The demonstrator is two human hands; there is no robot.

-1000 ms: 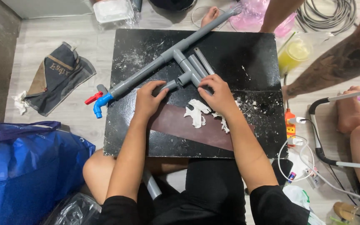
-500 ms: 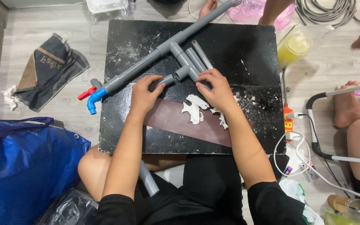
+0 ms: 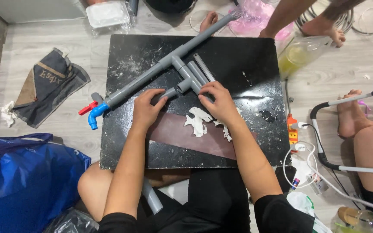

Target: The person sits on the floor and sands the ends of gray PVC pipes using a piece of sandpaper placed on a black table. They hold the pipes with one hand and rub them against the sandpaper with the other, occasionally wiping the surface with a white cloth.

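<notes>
Little is changing since half a second ago: both hands are staying on the grey pipe assembly [image 3: 169, 64], which is lying slantwise across the black board [image 3: 247, 64] at upper centre, its blue tap [image 3: 95, 113] overhanging the board's left edge. Filling the lower left, a blue bag [image 3: 22, 181] is cut off by the frame, and a clear lidded package [image 3: 108, 13] is sitting at the top. Left hand [image 3: 145, 108] is curling its fingers round a short grey pipe stub [image 3: 168, 92], while right hand [image 3: 220, 102] is gripping the branch fitting [image 3: 191, 80]; its fingertips are hard to make out.
</notes>
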